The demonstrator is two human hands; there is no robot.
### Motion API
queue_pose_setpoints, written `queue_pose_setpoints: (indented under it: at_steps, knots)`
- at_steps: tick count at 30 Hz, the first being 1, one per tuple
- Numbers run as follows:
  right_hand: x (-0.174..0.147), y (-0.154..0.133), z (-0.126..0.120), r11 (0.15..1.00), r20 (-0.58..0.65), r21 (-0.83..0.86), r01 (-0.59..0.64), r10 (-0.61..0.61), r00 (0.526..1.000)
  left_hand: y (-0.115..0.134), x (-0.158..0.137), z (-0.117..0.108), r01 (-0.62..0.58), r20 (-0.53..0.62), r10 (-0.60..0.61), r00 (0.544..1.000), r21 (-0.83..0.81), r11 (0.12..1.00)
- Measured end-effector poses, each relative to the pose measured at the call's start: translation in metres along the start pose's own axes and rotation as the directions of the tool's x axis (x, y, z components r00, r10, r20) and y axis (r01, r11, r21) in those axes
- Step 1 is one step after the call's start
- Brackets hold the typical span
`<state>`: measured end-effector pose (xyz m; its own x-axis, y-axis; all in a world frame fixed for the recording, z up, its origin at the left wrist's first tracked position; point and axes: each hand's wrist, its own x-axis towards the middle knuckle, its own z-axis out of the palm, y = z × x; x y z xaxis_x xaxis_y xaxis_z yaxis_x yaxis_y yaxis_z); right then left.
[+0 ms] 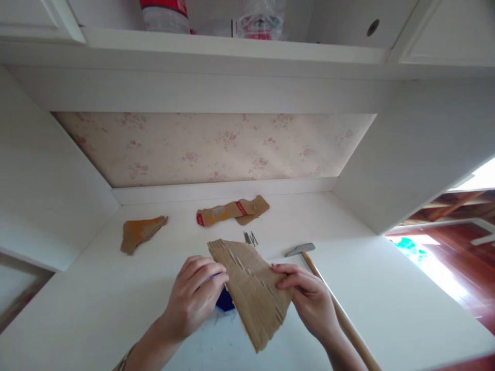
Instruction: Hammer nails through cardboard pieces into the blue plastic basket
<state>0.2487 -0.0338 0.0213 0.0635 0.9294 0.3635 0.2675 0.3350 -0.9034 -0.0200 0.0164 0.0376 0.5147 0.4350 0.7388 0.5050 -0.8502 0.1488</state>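
Observation:
A torn piece of brown cardboard [255, 293] is held up between my two hands, its corrugated surface scored with ragged tears. My left hand [197, 293] pinches its left edge, fingers curled. On the other side, my right hand [305, 293] grips the right edge between thumb and fingers. Partly hidden behind the cardboard and my left hand is a dark blue object [225, 300]; its kind does not show. Beside my right forearm lies a hammer [301, 250] with a long wooden handle. Several nails [250, 238] rest just beyond the cardboard.
Further cardboard scraps lie on the white surface [406, 293]: one [141, 233] at left, and a strip with red labels [228, 210] near the back. White panels rise on both sides. Overhead, a shelf [232, 44] holds plastic-wrapped items [259, 20].

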Motion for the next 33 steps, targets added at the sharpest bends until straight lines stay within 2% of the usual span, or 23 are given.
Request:
queue_pose_setpoints:
  at_steps: [2,4,5,7,9,10,13,18,22,25,29,33]
  knots:
    - [0.002,0.008,0.003,0.998,-0.002,0.023,-0.053,0.053,0.999,0.001,-0.002,0.001,-0.028,0.036,0.027,0.999,0.034,0.999]
    - [0.006,0.015,0.006,0.981,-0.048,0.092,-0.173,0.178,0.983,0.004,-0.004,0.004,-0.060,0.072,0.053,0.996,0.094,0.994]
    - [0.007,0.018,0.008,0.955,-0.075,0.154,-0.253,0.267,0.961,0.007,-0.005,0.006,-0.069,0.079,0.058,0.995,0.135,0.989]
    - [0.010,0.021,0.010,0.859,-0.092,0.309,-0.408,0.453,0.886,0.012,-0.006,0.012,-0.071,0.082,0.054,0.995,0.219,0.973]
    - [0.009,0.021,0.013,0.749,-0.026,0.423,-0.510,0.573,0.819,0.019,-0.007,0.019,-0.069,0.105,0.041,0.994,0.276,0.959]
    - [0.007,0.019,0.014,0.713,0.024,0.447,-0.541,0.595,0.804,0.022,-0.007,0.022,-0.068,0.129,0.031,0.991,0.289,0.955]
    - [0.002,0.016,0.018,0.692,0.138,0.439,-0.573,0.578,0.804,0.033,-0.005,0.029,-0.052,0.194,-0.008,0.981,0.303,0.952]
    - [0.004,0.022,0.024,0.706,0.115,0.459,-0.540,0.555,0.824,0.049,0.001,0.033,0.058,0.259,-0.127,0.957,0.259,0.964]
    - [0.014,0.035,0.026,0.708,0.151,0.443,-0.550,0.546,0.824,0.057,-0.001,0.037,0.145,0.229,-0.188,0.955,0.191,0.971]
    - [0.018,0.042,0.028,0.707,0.183,0.406,-0.579,0.557,0.810,0.059,-0.007,0.043,0.155,0.219,-0.194,0.956,0.182,0.971]
    - [0.014,0.044,0.032,0.706,0.227,0.362,-0.609,0.567,0.792,0.059,-0.012,0.052,0.153,0.264,-0.203,0.943,0.199,0.968]
    - [0.006,0.043,0.033,0.732,0.219,0.291,-0.616,0.576,0.788,0.058,-0.013,0.056,0.143,0.292,-0.201,0.935,0.208,0.968]
